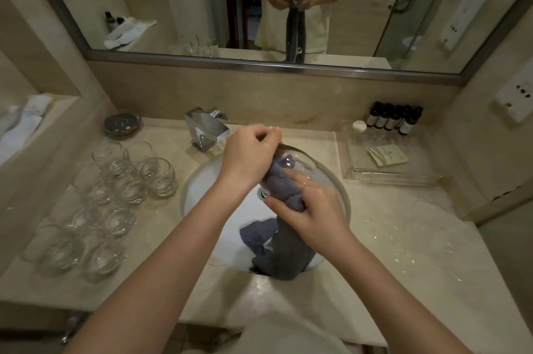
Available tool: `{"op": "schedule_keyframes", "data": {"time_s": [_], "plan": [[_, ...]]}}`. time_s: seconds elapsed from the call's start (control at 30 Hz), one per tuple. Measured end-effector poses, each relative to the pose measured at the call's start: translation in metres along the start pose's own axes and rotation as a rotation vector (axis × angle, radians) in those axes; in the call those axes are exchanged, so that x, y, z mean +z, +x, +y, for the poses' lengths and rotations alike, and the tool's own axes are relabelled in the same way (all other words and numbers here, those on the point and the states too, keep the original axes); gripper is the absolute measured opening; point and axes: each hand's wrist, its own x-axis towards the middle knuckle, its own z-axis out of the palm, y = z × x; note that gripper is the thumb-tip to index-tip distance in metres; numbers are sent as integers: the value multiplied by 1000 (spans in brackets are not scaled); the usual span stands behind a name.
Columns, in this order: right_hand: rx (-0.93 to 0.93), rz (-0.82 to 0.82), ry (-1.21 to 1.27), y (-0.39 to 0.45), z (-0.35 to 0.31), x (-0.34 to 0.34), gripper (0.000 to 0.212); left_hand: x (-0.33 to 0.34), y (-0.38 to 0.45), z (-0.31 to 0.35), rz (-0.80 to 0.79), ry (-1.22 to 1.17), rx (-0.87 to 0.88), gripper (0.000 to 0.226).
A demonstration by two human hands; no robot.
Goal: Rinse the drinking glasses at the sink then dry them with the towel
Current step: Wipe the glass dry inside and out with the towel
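Grey towel [284, 186] stuffed inside clear glass [300, 159]

Dim warm light, fisheye-warped edges

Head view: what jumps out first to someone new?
The two hands over the sink: the left hand holds a clear glass while the right hand pushes a grey towel into it, the towel's tail hanging into the basin. Next, the cluster of glasses on the counter to the left.
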Motion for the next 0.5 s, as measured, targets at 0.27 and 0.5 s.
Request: {"op": "schedule_keyframes", "data": {"time_s": [0.27,0.5], "plan": [[514,-244,1200,11,-10,-28,16,2,-12,-16,200,-9,801,29],[133,95,96,8,-6,-10,56,1,-7,8,-146,-353,-261,36]]}}
